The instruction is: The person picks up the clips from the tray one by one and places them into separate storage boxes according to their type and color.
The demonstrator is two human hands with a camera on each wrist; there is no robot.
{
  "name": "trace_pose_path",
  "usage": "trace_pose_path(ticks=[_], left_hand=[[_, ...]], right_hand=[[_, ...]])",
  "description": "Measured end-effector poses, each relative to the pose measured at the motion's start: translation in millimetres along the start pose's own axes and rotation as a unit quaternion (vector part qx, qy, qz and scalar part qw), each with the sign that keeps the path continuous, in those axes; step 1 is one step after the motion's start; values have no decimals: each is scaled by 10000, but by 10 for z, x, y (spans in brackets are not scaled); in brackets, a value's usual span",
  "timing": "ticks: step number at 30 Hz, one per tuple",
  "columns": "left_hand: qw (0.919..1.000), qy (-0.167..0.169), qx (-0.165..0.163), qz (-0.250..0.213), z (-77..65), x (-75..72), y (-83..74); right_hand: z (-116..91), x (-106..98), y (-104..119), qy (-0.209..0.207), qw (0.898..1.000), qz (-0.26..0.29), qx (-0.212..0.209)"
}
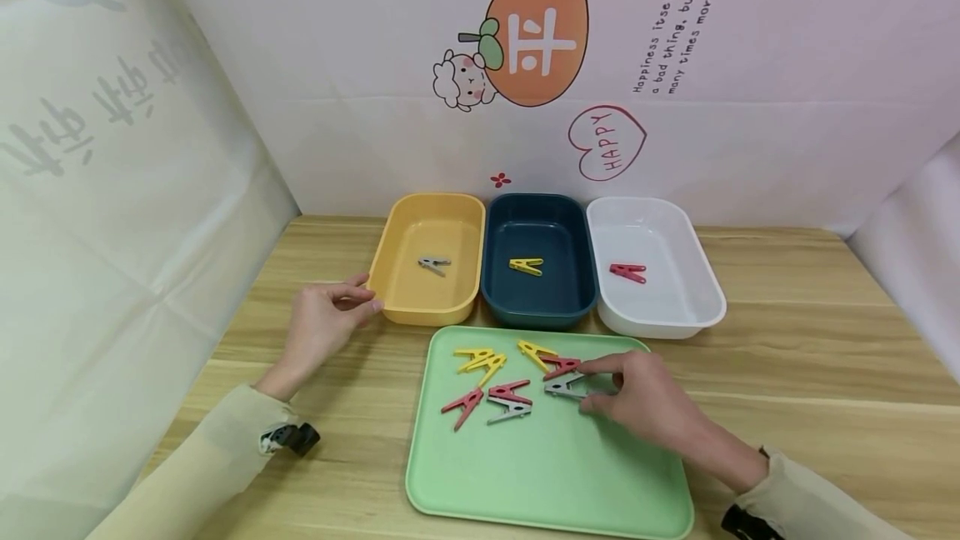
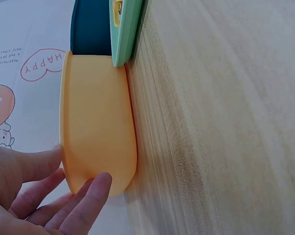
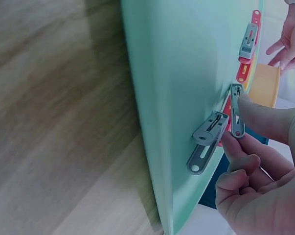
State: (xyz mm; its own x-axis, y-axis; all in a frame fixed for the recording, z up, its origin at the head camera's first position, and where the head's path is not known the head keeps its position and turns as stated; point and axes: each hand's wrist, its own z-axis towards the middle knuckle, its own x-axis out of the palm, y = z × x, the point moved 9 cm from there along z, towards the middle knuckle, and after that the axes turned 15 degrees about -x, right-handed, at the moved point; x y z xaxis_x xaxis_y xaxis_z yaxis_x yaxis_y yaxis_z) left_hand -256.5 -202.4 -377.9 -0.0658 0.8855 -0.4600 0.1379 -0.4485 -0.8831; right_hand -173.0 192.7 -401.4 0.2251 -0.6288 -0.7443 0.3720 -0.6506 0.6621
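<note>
My left hand (image 1: 324,323) rests with fairly straight fingers against the outer left end of a yellow bin (image 1: 435,317); the thumb (image 2: 39,164) touches near its rim. Over a green tray (image 1: 525,473), my right hand (image 1: 637,394) pinches a grey clothespin (image 3: 238,111) between thumb and index finger. Another grey clothespin (image 3: 208,142) lies close by on the tray, and a red clothespin (image 1: 561,367) lies just beyond the fingers. Further left are a grey clothespin (image 1: 512,410), red clothespins (image 1: 463,407) and yellow clothespins (image 1: 480,359).
Beside the yellow bin stand a dark blue bin (image 1: 540,307) and a white bin (image 1: 663,323), against the printed wall cloth (image 1: 360,140). They hold one clothespin each: grey (image 1: 433,263) in yellow, yellow (image 1: 526,266) in blue, red (image 1: 628,272) in white. Beneath everything is a wooden table (image 1: 810,340).
</note>
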Motion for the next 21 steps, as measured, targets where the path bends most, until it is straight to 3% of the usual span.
trace_pose_path(ticks=[21], left_hand=[[10000, 18, 61, -25, 1, 3, -21]], right_hand=[[47, -168, 38, -161, 9973, 649, 296]])
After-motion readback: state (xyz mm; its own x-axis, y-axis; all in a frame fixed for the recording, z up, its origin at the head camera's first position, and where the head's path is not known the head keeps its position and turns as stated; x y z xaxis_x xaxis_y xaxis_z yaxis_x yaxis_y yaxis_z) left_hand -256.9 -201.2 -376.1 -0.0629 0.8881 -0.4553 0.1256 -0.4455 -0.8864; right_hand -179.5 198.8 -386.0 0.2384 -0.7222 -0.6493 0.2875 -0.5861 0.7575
